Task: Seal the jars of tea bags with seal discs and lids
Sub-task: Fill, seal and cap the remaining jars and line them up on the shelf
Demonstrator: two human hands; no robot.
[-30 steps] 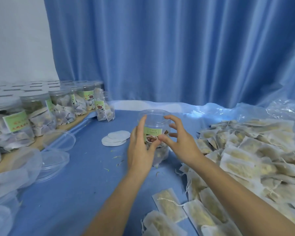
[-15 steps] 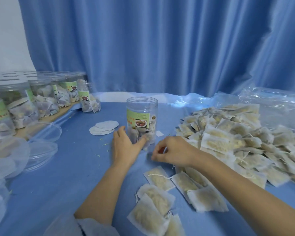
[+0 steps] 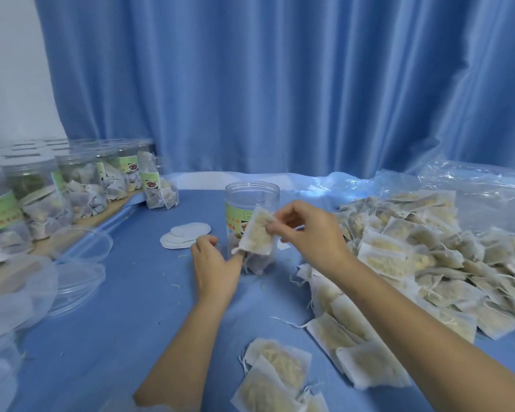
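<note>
1. At the middle of the blue tabletop stands one clear open jar with no lid on; its green label carries a small food picture, but the writing is too blurred to read.
2. Low in that jar lie a few tea bags; how many cannot be told.
3. The right hand pinches one tea bag by its upper edge between thumb and curled fingers, and the bag hangs in front of the jar.
4. The left hand rests on the tabletop just left of the jar's base, fingers loosely curled, holding nothing; its thumb tip touches the bag's lower corner.
5. White seal discs lie in a small overlapping stack left of the jar, at least three.
6. Two clear lids lie at the near left.
7. Along the far left stands a row of lidded jars, at least five, with the same green labels, unreadable.
8. A large heap of loose tea bags covers the right side, too many to count.
</note>
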